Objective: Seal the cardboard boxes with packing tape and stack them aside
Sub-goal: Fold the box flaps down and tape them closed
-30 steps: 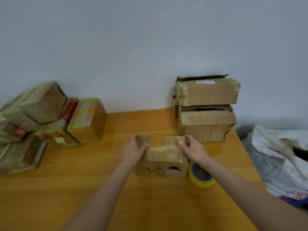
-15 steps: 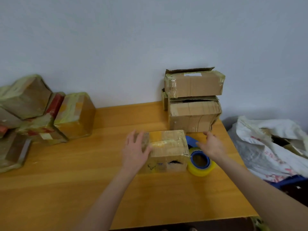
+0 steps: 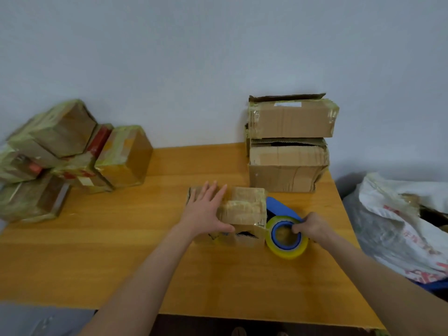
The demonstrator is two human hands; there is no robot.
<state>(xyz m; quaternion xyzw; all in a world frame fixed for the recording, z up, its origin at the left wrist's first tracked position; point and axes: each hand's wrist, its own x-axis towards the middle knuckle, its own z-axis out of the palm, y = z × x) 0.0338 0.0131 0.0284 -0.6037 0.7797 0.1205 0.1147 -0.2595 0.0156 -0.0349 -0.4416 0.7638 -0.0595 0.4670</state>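
Observation:
A small cardboard box [image 3: 244, 209] with old tape on top sits near the middle of the wooden table [image 3: 121, 251]. My left hand [image 3: 204, 212] lies flat on its left top, fingers spread. Right of the box stands a yellowish roll of packing tape [image 3: 287, 237] on a blue dispenser [image 3: 278, 207]. My right hand [image 3: 311, 225] grips the roll's right edge, fingertips at the blue core. The roll touches the box's right side.
Two larger open cardboard boxes [image 3: 288, 146] are stacked at the back right against the wall. A pile of taped boxes [image 3: 70, 158] fills the back left. A white sack [image 3: 400, 221] lies off the table's right edge. The table's front edge is close.
My right hand left the box top and dropped onto the tape roll, closing on it. My left hand flattened on the box. The head view shifted.

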